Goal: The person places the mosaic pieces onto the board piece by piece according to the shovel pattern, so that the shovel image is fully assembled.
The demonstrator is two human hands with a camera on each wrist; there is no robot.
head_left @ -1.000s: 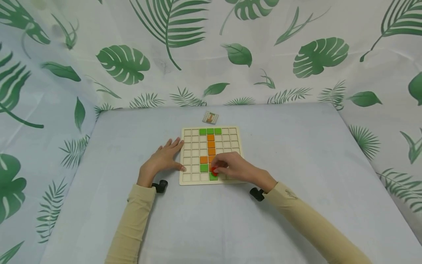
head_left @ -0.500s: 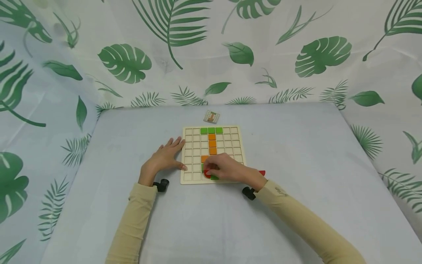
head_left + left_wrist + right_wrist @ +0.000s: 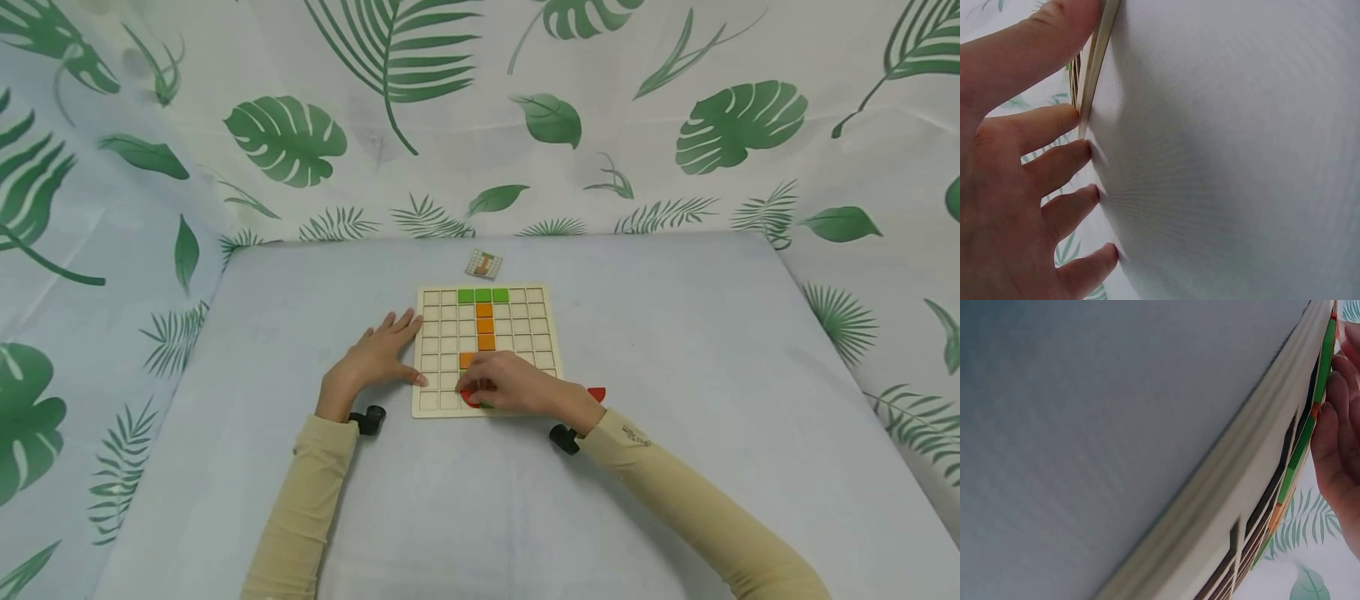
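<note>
A cream wooden grid board (image 3: 442, 343) lies on the table, with orange square tiles (image 3: 486, 326) in a column and green tiles (image 3: 483, 296) along its top row. Over the board's lower middle my right hand (image 3: 517, 385) holds a red round-edged piece (image 3: 468, 398) between thumb and fingertips, at the bottom row. The hand covers several cells and part of the piece. My left hand (image 3: 375, 354) lies spread along the left edge, its thumb and fingertips against the board. In the left wrist view the fingers (image 3: 1060, 165) are extended beside the board's side (image 3: 1094, 75).
A small pattern card (image 3: 483, 264) lies behind the board. Another red piece (image 3: 597, 393) shows beyond the right wrist, just right of the board. Leaf-printed cloth (image 3: 480, 125) hangs behind the pale tabletop (image 3: 675, 317).
My right hand has shifted left with the red piece, now at the bottom row beside a green tile. The other red piece has come into sight by the wrist. My left hand keeps its place.
</note>
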